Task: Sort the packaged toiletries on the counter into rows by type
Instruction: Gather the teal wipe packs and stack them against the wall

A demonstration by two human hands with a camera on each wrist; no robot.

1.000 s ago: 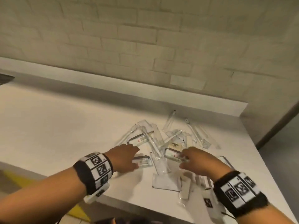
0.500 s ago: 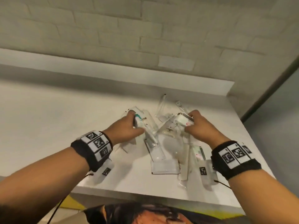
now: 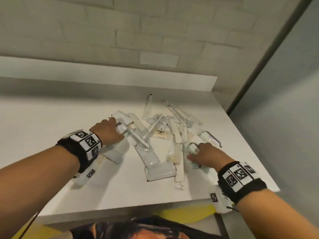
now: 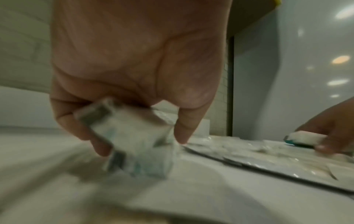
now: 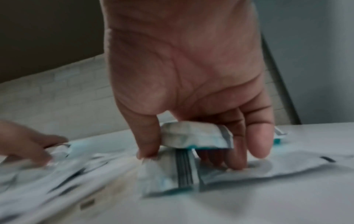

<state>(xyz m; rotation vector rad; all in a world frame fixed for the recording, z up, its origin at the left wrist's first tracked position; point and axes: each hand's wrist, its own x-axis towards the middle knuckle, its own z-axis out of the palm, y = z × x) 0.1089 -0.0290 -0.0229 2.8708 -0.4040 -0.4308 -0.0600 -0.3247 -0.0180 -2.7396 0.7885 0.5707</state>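
From the head camera, a loose heap of clear and white packaged toiletries (image 3: 164, 135) lies unsorted on the white tabletop (image 3: 51, 118), towards its right end below a white brick wall (image 3: 120, 31). The left hand (image 3: 107, 132) sits at the heap's left edge with its fingers curled round a small white packet (image 3: 120, 129), while the right hand (image 3: 207, 155) is at the near right side, holding a small white sachet with a teal edge (image 3: 192, 147); a flat rectangular white pouch (image 3: 160, 172) lies nearest the front edge. In the left wrist view, blurred, the left hand's fingers (image 4: 182, 128) and thumb pinch the small white packet (image 4: 130, 136) just above the tabletop, and the right hand (image 4: 333, 133) shows far off with its sachet (image 4: 304, 138). In the right wrist view, the right hand (image 5: 191, 91) grips the sachet (image 5: 195, 134) between thumb and curled fingers (image 5: 258, 136), with fingertips touching a flat white packet with grey stripes (image 5: 184, 171) lying on the tabletop beneath.
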